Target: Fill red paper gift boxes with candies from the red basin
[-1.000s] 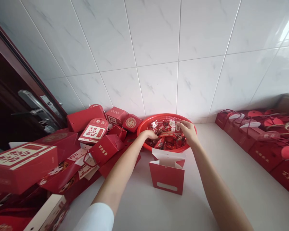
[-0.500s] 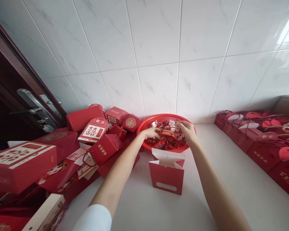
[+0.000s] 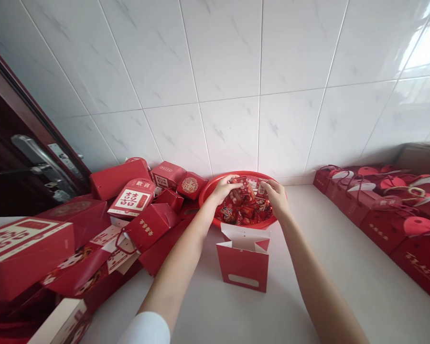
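A red plastic basket (image 3: 205, 217) full of red-wrapped sweets (image 3: 245, 210) stands against the tiled wall. Over its left part, my left hand (image 3: 224, 188) is closed on a red-wrapped sweet. My right hand (image 3: 274, 193) is over the right part, its fingers pinched on a small red and white packet (image 3: 262, 189). Just in front of the basket a red paper box (image 3: 242, 265) stands upright, its top open and its white inside showing; neither hand touches it.
On the left lies a heap of red boxes (image 3: 152, 227) near a dark door (image 3: 7, 157) with a metal handle. A row of red boxes with cord handles (image 3: 376, 215) runs along the right of the white table (image 3: 322, 267).
My left hand has lifted from among the sweets, moved a little left and up, and now holds a sweet. The view has shifted slightly to the right.
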`<state>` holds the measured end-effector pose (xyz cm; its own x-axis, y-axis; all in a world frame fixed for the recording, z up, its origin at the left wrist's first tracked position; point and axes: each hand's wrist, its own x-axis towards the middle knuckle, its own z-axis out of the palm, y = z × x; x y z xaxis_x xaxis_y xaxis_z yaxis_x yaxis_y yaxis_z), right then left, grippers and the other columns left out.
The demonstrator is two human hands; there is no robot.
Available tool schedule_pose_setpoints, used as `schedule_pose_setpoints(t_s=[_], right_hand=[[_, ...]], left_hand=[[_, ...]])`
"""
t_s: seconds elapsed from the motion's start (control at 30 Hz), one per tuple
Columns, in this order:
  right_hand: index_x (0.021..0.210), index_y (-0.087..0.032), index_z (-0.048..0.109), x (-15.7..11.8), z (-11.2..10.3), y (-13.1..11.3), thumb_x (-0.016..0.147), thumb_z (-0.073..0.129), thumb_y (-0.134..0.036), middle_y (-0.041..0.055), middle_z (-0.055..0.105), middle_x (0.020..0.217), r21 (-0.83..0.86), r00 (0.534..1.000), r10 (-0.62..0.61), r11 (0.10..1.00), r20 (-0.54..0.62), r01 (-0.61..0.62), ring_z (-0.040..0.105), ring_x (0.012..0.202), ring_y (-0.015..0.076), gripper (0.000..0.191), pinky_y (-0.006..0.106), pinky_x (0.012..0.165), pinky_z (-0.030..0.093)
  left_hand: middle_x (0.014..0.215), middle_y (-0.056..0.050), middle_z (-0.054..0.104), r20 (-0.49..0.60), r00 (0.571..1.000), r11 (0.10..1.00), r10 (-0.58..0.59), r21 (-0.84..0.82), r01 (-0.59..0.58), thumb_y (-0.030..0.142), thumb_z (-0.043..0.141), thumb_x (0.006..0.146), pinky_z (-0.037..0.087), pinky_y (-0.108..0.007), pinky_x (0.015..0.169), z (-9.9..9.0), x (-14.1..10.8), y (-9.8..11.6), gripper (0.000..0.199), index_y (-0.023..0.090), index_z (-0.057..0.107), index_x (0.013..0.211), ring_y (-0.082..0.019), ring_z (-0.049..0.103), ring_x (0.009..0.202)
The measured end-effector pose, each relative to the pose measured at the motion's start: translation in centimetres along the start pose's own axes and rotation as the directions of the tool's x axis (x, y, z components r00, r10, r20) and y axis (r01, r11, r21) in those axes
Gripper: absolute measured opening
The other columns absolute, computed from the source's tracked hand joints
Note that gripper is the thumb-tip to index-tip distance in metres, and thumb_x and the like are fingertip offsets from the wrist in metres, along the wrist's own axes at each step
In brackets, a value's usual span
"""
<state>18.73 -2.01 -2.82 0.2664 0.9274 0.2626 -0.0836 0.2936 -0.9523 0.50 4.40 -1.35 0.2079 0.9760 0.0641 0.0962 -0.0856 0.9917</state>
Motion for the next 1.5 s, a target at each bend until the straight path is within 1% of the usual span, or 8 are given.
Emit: schedule_pose_setpoints(t_s=[0.23, 0.43, 0.67, 0.8, 1.03, 1.3, 1.4, 1.5], right_hand=[[0.069, -0.024, 0.054, 0.1, 0.2, -0.1, 0.068, 0.068, -0.046, 0.002, 0.069, 0.071, 0.068, 0.995, 0.09, 0.993, 0.035, -0.092, 0.063, 0.068, 0.0206, 0.027, 0.032, 0.063, 0.051], [0.071, -0.022, 0.058, 0.0, 0.0, -0.4, 0.072, 0.067, -0.045, 0.0023, 0.07, 0.074, -0.012, 0.993, 0.095, 0.996, 0.075, -0.094, 0.059, 0.06, 0.016, 0.024, 0.031, 0.061, 0.05], [0.073, -0.021, 0.061, -0.6, -0.2, -0.9, 0.063, 0.082, -0.048, -0.0017, 0.063, 0.065, -0.024, 0.98, 0.068, 0.998, 0.185, -0.065, 0.057, 0.06, 0.0149, 0.035, 0.029, 0.059, 0.046], [0.078, -0.021, 0.065, -0.6, -0.1, -0.8, 0.061, 0.084, -0.048, -0.0011, 0.066, 0.066, 0.01, 0.974, 0.074, 0.997, 0.213, -0.078, 0.059, 0.061, 0.0158, 0.037, 0.029, 0.059, 0.046], [0.074, -0.022, 0.061, -0.3, 0.0, 0.0, 0.061, 0.079, -0.041, -0.0006, 0.066, 0.065, 0.028, 0.993, 0.059, 0.998, 0.098, -0.062, 0.058, 0.059, 0.0163, 0.029, 0.03, 0.056, 0.046], [0.073, -0.022, 0.06, -0.3, 0.1, -0.1, 0.062, 0.076, -0.039, 0.0002, 0.067, 0.067, 0.035, 0.998, 0.051, 0.998, 0.045, -0.053, 0.06, 0.062, 0.0177, 0.026, 0.031, 0.058, 0.05], [0.072, -0.022, 0.06, -0.2, 0.1, -0.1, 0.061, 0.076, -0.039, 0.0004, 0.067, 0.068, 0.046, 0.998, 0.048, 0.998, 0.043, -0.05, 0.06, 0.062, 0.0175, 0.026, 0.031, 0.059, 0.051], [0.073, -0.022, 0.06, -0.1, 0.0, 0.0, 0.062, 0.077, -0.04, 0.0003, 0.067, 0.067, 0.035, 0.998, 0.046, 0.998, 0.054, -0.048, 0.06, 0.061, 0.0171, 0.027, 0.032, 0.06, 0.051]], left_hand=[[0.15, -0.008, 0.054, 0.033, 0.995, 0.986, 0.099, 0.128, -0.103, 0.028, 0.079, 0.076, 0.048, -0.03, 0.102, -0.2, -0.5, -0.6, 0.067, 0.024, 0.058, 0.14, -0.025, 0.056, 0.129], [0.151, -0.007, 0.054, 0.146, 0.962, 0.965, 0.23, 0.095, -0.245, 0.031, 0.076, 0.079, 0.045, -0.032, 0.108, 0.1, -0.9, -0.5, 0.065, 0.023, 0.058, 0.141, -0.024, 0.055, 0.132], [0.151, -0.007, 0.054, 0.265, 0.929, 0.95, 0.259, 0.101, -0.294, 0.032, 0.081, 0.073, 0.041, -0.038, 0.113, 0.4, -1.6, 0.2, 0.068, 0.025, 0.062, 0.137, -0.028, 0.047, 0.141], [0.144, -0.009, 0.06, 0.311, 0.917, 0.947, 0.249, 0.12, -0.298, 0.029, 0.082, 0.07, 0.042, -0.039, 0.111, 0.5, -1.7, 0.3, 0.061, 0.022, 0.068, 0.129, -0.029, 0.052, 0.135], [0.116, -0.006, 0.07, 0.204, 0.942, 0.927, 0.265, 0.214, -0.307, 0.023, 0.075, 0.071, 0.048, -0.031, 0.098, 0.4, -1.3, 0.0, 0.041, 0.017, 0.069, 0.111, -0.021, 0.063, 0.11], [0.124, -0.008, 0.07, 0.197, 0.94, 0.922, 0.278, 0.219, -0.319, 0.006, 0.066, 0.071, 0.051, -0.034, 0.1, 0.3, -0.9, -0.6, 0.045, 0.019, 0.071, 0.114, -0.022, 0.064, 0.116], [0.122, -0.01, 0.072, 0.203, 0.949, 0.925, 0.241, 0.248, -0.288, 0.01, 0.067, 0.075, 0.053, -0.035, 0.096, 0.4, -0.9, -0.8, 0.043, 0.017, 0.071, 0.116, -0.023, 0.067, 0.11], [0.116, -0.009, 0.076, 0.312, 0.926, 0.906, 0.214, 0.291, -0.308, 0.024, 0.071, 0.08, 0.051, -0.035, 0.098, 0.7, -1.0, -0.8, 0.03, 0.017, 0.076, 0.109, -0.024, 0.068, 0.108]])
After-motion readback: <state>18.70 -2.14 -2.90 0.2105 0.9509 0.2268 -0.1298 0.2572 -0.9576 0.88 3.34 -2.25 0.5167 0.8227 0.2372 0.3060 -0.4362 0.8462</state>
